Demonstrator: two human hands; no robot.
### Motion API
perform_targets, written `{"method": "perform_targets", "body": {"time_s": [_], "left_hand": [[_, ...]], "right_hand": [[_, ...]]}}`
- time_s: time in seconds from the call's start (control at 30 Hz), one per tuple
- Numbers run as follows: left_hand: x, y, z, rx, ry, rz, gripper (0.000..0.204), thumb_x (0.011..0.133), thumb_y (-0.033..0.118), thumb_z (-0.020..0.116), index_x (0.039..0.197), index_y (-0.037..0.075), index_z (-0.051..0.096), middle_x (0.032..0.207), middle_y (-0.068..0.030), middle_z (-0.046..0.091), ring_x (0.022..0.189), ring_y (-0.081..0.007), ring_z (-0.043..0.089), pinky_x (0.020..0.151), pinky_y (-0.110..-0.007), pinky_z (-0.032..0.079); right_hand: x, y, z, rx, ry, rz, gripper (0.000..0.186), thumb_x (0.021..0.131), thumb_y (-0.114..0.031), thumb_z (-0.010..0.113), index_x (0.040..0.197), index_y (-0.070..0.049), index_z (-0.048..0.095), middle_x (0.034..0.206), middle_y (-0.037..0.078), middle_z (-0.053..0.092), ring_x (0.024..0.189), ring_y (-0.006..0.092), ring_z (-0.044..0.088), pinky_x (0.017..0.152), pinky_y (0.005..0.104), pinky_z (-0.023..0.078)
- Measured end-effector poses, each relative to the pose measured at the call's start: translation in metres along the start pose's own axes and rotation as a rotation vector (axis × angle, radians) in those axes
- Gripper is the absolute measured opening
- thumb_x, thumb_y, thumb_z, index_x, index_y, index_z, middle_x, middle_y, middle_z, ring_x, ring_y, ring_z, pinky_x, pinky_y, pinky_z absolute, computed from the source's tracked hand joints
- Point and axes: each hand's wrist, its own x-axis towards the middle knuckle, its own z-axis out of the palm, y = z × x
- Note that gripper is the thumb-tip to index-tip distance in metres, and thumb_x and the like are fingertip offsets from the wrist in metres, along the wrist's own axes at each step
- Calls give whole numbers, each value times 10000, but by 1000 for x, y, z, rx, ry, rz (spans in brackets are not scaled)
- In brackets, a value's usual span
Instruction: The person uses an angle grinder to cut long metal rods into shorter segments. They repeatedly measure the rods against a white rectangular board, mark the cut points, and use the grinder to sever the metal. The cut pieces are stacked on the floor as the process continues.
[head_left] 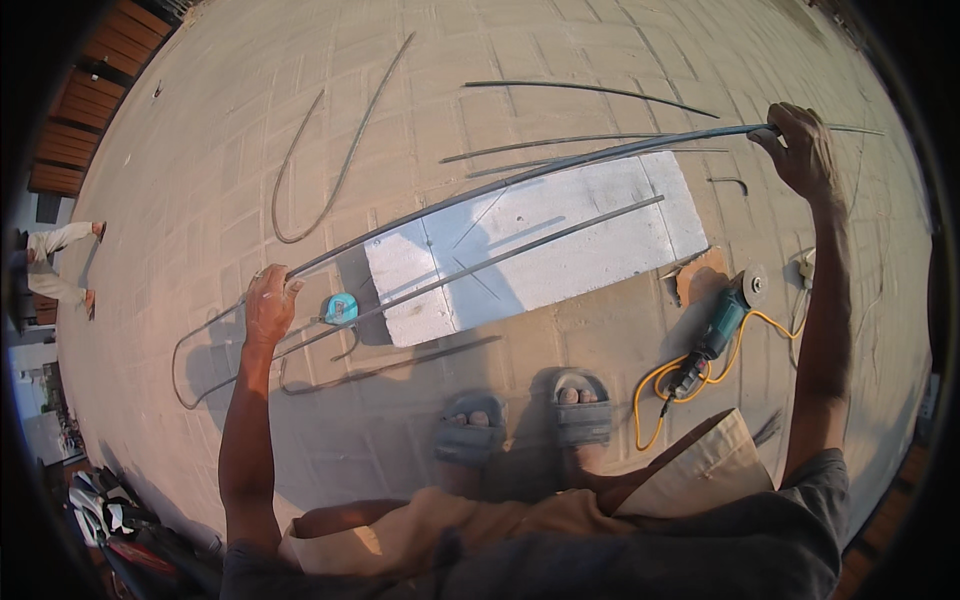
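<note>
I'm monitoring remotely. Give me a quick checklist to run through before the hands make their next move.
1. Left hand grips the bent rod near its curved end: ok.
2. Right hand grips the rod toward its far end: ok.
3. Tape measure out of the way: not ok; in this view it appears between the rod's two legs.
4. Angle grinder put down: ok, on the ground beside the white block. Whether its disc is spinning: cannot tell.
5. Feet protected: not ok; the sandals leave the toes bare.
6. Other person away from the rod: ok, at the far left.
</note>
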Motion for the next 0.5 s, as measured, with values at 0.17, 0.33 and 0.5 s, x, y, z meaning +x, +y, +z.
{"method": "perform_targets", "body": {"time_s": [0.17,0.33,0.5], "left_hand": [[17,-11,12,16,52,4,360,966,355,612,953,-1,562,906,-215,634,867,-455,611,728,-520,482],[28,-19,15,-34,163,52,401,973,391,590,889,0,563,851,-226,632,807,-473,609,692,-533,480],[36,-34,12,-16,174,-6,394,966,379,601,874,-3,571,867,-231,639,824,-473,615,703,-524,479]], "right_hand": [[-7,-10,26,-221,225,18,451,888,-497,669,841,-68,538,786,66,567,812,260,580,790,397,452],[-1,1,38,-236,133,39,489,867,-530,677,814,-61,545,726,92,577,729,298,601,724,417,475],[17,-10,29,-177,98,21,495,843,-479,736,729,-44,530,636,124,580,599,334,593,615,447,470]]}}
